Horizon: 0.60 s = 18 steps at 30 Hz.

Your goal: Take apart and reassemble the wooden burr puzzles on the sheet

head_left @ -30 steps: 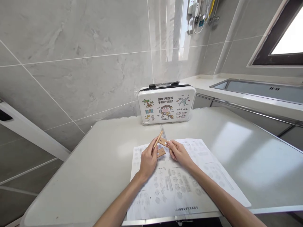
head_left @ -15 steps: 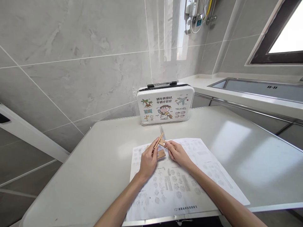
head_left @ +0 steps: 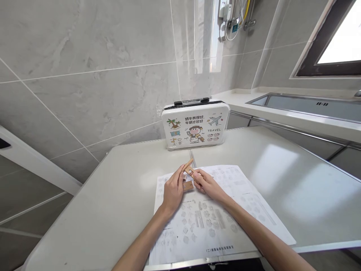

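Observation:
Small flat light-brown wooden pieces are in both my hands, above a printed sheet. My left hand point(head_left: 174, 190) is closed on a narrow wooden piece point(head_left: 188, 164) that sticks up past the fingertips. My right hand point(head_left: 207, 184) pinches a wooden piece with a round hole point(head_left: 191, 172), whose far end meets the left hand's piece. Below them a small wooden block point(head_left: 188, 185) shows beside the left palm; whether that hand holds it or it rests on the paper I cannot tell. The printed sheet point(head_left: 203, 233) shows rows of small grey drawings, upside down to me.
A white case point(head_left: 194, 130) with cartoon prints and a black handle stands at the table's back, against the tiled wall point(head_left: 118, 94). The pale table point(head_left: 121, 195) carries the sheet. A counter with a sink point(head_left: 299, 105) lies at the right.
The holed piece in my right hand has swung to a steeper slant and shows more of its hole. My left fingers have shifted along their piece; the view moved slightly.

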{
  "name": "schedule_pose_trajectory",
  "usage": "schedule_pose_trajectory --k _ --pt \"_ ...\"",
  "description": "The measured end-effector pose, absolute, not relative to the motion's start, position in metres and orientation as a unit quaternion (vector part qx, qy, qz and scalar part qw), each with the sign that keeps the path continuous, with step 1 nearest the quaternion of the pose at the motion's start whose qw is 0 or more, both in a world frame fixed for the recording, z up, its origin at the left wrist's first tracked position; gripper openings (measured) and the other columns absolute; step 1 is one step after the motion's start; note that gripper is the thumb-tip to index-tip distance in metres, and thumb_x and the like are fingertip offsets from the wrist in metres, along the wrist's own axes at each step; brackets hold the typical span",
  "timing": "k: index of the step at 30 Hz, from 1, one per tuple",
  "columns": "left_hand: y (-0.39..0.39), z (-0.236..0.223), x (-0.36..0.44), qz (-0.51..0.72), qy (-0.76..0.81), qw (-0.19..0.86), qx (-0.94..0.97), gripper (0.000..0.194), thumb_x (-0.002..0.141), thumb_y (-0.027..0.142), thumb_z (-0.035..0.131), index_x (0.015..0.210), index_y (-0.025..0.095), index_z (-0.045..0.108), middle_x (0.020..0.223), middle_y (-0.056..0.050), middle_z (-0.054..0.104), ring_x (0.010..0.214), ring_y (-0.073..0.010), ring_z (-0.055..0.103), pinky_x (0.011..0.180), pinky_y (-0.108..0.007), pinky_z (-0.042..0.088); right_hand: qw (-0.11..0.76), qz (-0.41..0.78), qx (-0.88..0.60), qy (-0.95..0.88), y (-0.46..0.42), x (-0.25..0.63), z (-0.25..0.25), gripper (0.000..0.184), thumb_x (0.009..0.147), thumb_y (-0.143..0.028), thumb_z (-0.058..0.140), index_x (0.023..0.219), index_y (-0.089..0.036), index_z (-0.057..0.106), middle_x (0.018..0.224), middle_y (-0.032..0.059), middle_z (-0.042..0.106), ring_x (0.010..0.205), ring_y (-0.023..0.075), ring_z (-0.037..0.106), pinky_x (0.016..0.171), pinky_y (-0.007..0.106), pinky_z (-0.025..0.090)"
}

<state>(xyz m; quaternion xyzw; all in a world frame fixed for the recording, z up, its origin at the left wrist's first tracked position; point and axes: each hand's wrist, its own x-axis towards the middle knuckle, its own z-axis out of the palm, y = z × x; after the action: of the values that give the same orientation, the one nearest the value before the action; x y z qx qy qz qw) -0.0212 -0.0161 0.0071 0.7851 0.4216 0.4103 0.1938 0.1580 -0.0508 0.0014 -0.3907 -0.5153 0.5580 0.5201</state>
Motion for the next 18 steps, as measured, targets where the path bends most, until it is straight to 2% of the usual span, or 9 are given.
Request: schedule_pose_trajectory --k 5,10,18 --pt "-0.012 0.010 -0.026 0.434 0.454 0.181 0.757 0.041 0.111 0.037 0.036 0.141 0.027 0.062 0.117 -0.005 0.078 0.101 -0.0214 0.075 0.089 -0.035 0.059 0.471 0.617 -0.370 -0.510 -0.052 0.160 0.002 0.048 0.097 -0.068 0.055 0.088 -0.021 0.059 0.052 -0.0103 0.036 0.046 0.0090 0.022 0.047 0.026 0.019" --pt "-0.013 0.008 -0.026 0.413 0.447 0.192 0.770 0.040 0.111 0.039 0.038 0.142 0.025 0.060 0.126 -0.007 0.076 0.096 -0.0204 0.075 0.085 -0.034 0.058 0.470 0.621 -0.369 -0.507 -0.053 0.161 0.003 0.049 0.096 -0.068 0.056 0.081 -0.022 0.055 0.048 -0.0102 0.036 0.044 0.0088 0.021 0.046 0.026 0.017" --pt "-0.012 0.009 -0.028 0.414 0.413 0.234 0.776 0.039 0.110 0.040 0.042 0.138 0.025 0.064 0.124 -0.007 0.077 0.087 -0.0185 0.074 0.081 -0.032 0.059 0.462 0.645 -0.364 -0.488 -0.050 0.162 -0.008 0.049 0.095 -0.069 0.058 0.079 -0.023 0.048 0.052 -0.0114 0.031 0.045 0.0078 0.016 0.045 0.026 0.012"
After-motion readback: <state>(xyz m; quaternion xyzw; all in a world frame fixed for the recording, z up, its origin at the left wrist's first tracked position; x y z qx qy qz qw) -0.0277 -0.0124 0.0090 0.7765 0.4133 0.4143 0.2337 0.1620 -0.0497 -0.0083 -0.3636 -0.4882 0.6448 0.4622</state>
